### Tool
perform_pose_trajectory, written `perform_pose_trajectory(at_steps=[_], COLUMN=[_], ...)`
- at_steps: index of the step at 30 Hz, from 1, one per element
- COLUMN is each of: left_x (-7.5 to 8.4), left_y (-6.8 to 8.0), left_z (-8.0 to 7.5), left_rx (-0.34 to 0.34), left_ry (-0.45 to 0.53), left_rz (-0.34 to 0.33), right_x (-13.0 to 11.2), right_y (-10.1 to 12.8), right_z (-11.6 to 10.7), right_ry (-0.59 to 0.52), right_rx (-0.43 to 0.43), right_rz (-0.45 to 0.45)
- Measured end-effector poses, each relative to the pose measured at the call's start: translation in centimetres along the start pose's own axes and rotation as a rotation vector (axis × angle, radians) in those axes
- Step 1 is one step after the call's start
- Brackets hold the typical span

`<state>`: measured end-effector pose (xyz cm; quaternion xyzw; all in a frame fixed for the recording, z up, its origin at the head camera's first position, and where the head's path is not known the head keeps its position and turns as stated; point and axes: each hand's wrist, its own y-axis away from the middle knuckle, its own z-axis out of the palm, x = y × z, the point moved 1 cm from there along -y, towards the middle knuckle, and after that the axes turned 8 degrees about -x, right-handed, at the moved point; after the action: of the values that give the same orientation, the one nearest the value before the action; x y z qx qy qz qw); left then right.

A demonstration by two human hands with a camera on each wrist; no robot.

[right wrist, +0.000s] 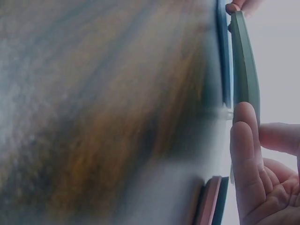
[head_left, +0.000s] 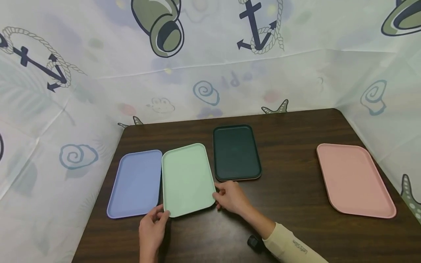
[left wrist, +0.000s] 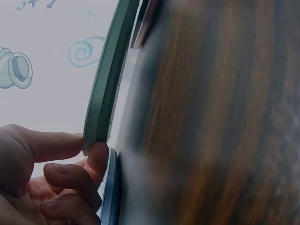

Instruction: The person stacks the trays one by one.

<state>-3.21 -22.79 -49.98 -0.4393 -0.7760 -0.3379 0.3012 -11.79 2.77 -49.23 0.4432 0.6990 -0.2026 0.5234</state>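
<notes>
A light green tray [head_left: 188, 180] is held between both hands, raised slightly off the table in the wrist views. At its near left corner my left hand [head_left: 152, 230] pinches the rim, thumb on top and index finger beneath. My right hand [head_left: 231, 197] grips the near right corner the same way. In the left wrist view the green tray [left wrist: 104, 79] appears edge-on. The right wrist view shows fingers [right wrist: 243, 140] under the tray's edge [right wrist: 244, 65]. Close along the green tray's left side lies a blue tray [head_left: 135, 184].
A dark green tray [head_left: 236, 151] lies behind my right hand, with another rim just showing under it. Far right on the brown table [head_left: 289, 204] lies a pink tray [head_left: 356, 179]. A small black object [head_left: 254, 243] sits by the right sleeve. Patterned cloth [head_left: 210, 73] surrounds the table.
</notes>
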Motion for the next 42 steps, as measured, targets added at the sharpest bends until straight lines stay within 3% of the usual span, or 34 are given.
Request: perform_pose_trajectory(at_steps=[7,12,22,28,37,42], left_x=[1.0,1.9,3.5,4.9,7.3,8.5], left_y=[0.4,0.5,0.4,-0.6,-3.3,-4.6], left_z=[0.5,1.2,4.0,5.8,8.3,9.3], left_rx=[-0.009,-0.054,-0.263,-0.322,-0.319,-0.280], left_ry=[0.098,0.143,0.266,0.217,0.082,0.043], left_rz=[0.085,0.160,0.291,0.386,0.450,0.472], right_x=[0.2,0.8,2.6,4.1,5.6,5.8], right_y=[1.1,2.2,4.6,5.2,4.9,4.1], right_z=[-1.0,-2.1,-5.1,-7.2,-10.0,-11.7], right_ry=[0.012,-0.007,-0.084,-0.118,-0.100,-0.090], right_rx=[0.032,0.073,0.142,0.151,0.176,0.169], right_rz=[-0.002,0.031,0.118,0.110,0.128,0.133])
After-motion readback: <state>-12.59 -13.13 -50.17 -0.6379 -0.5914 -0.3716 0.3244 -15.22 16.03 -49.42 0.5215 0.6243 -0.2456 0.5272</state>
